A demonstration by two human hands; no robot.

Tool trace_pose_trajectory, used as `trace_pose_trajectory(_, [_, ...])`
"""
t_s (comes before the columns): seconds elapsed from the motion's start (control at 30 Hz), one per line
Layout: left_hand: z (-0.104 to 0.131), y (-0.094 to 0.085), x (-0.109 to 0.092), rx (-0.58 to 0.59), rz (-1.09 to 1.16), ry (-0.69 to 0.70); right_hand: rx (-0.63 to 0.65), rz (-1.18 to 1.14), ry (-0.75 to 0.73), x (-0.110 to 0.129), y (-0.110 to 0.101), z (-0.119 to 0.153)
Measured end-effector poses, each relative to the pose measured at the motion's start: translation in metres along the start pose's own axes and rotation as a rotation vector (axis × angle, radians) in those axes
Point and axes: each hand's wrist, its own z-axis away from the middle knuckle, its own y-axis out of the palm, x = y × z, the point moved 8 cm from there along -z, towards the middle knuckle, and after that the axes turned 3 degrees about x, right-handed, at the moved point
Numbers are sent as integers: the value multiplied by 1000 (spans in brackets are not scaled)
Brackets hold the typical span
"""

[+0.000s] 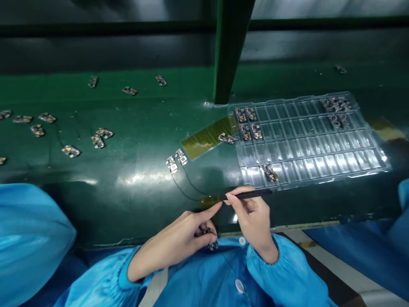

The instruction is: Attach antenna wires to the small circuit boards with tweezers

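Note:
My left hand point(188, 232) holds a small circuit board point(212, 244) between thumb and curled fingers, while its index finger stretches to the tip of a black tweezer-like tool point(255, 194). My right hand point(254, 213) grips that tool near its tip, just above the table's front edge. A small yellow film piece point(209, 201) lies on the green table beside both fingertips. Two boards point(171, 164) point(182, 157) rest further back, their thin black wires running toward the small film. Whatever is at the tool's tip is too small to make out.
A clear compartment tray point(297, 140) with several boards lies at the right. A yellow film sheet point(204, 138) sits left of it, one board point(226, 138) on its end. Several boards point(70, 151) are scattered at left. A green post point(231, 51) rises behind. Blue-clothed people point(28, 243) flank me.

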Motion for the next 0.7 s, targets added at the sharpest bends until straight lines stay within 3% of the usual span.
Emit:
trace_pose_trajectory(0.17, [1, -1, 0, -29, 20, -2, -33, -118, 7, 7, -4, -2])
trace_pose_trajectory(0.33, [1, -4, 2, -111, 143, 2, -182, -218, -21, 14, -19, 0])
trace_pose_trajectory(0.53, [-10, -64, -21, -561, 477, 150, -383, -374, -180, 50, -54, 1])
trace_pose_trajectory(0.6, [-22, -79, -33, -604, 544, 223, -464, -358, -271, 68, -64, 3])
trace_pose_trajectory(0.7, [-39, -84, -45, -562, 563, 286, -503, -258, -367, 86, -63, 4])
